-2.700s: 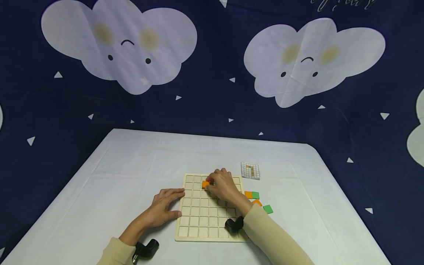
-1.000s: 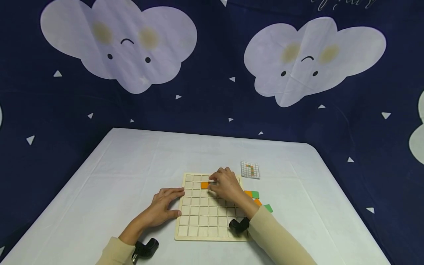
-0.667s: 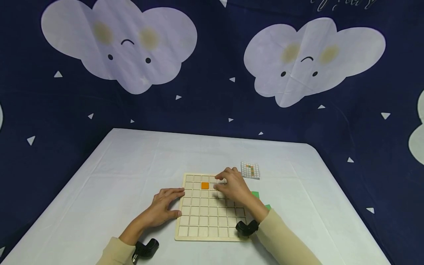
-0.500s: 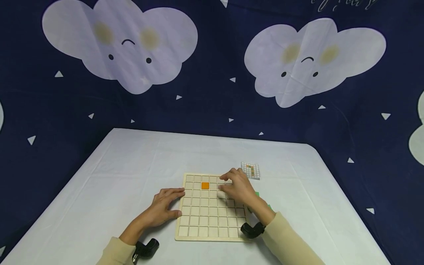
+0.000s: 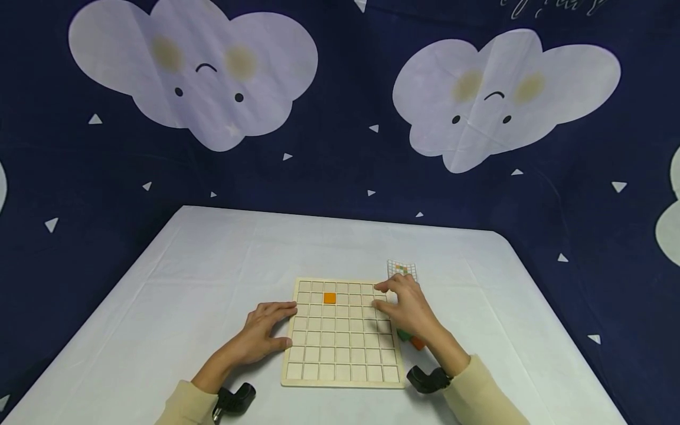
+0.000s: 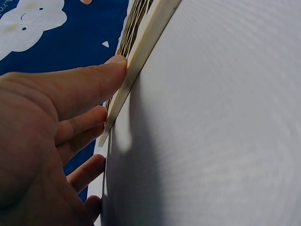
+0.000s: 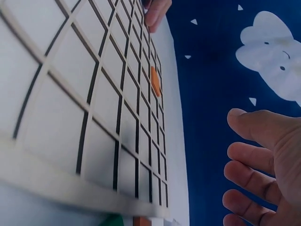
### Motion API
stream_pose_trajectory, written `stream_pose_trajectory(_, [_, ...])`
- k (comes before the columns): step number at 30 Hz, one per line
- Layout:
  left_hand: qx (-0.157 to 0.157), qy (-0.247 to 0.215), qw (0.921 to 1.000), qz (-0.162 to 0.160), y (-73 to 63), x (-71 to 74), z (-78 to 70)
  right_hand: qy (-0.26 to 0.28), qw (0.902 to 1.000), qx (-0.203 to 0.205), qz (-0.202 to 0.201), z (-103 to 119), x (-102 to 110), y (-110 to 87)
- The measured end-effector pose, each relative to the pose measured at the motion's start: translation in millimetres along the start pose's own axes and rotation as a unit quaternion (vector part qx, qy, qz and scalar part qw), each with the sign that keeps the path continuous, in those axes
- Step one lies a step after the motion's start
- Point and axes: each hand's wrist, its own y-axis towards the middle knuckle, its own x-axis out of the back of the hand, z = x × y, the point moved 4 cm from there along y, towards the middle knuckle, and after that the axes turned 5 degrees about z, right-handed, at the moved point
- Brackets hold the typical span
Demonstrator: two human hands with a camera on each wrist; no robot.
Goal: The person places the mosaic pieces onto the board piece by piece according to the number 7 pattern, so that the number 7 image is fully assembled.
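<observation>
A pale wooden grid board (image 5: 342, 340) lies on the white table. One orange square tile (image 5: 329, 298) sits in a cell of its second row from the far edge. My left hand (image 5: 264, 330) rests at the board's left edge, fingers and thumb touching the rim, as the left wrist view shows too. Above the board's right edge hovers my right hand (image 5: 411, 307), thumb and fingers apart with nothing between them; in the right wrist view the fingers (image 7: 249, 172) are loosely spread. A green tile (image 5: 404, 335) and an orange tile (image 5: 418, 343) show partly beneath the right hand; other tiles are hidden.
A small paper card (image 5: 401, 269) printed with a coloured grid pattern lies behind the right hand, partly covered by it. Black wrist cameras (image 5: 234, 399) are strapped to both wrists. A dark blue cloth with clouds (image 5: 193, 71) hangs behind the white table (image 5: 223, 254).
My right hand has let go of the orange tile on the board and moved right, past the board's right edge over the loose tiles. My left hand has stayed in place.
</observation>
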Motion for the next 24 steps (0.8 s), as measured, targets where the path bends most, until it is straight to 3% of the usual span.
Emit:
stream_pose_trajectory(6, [-0.003,0.003,1.0,-0.002,-0.4,0.1,-0.2,-0.003,0.9999,-0.005,-0.012,-7.9,8.4,-10.2])
stream_pose_trajectory(14, [0.001,0.004,1.0,-0.001,0.0,-0.9,1.0,-0.008,0.9984,-0.054,-0.011,-18.3,15.6,-25.7])
stream_pose_trajectory(24, [-0.003,0.008,0.9999,-0.004,-0.2,0.0,0.8,-0.02,0.9979,-0.056,-0.026,-31.1,19.3,-43.8])
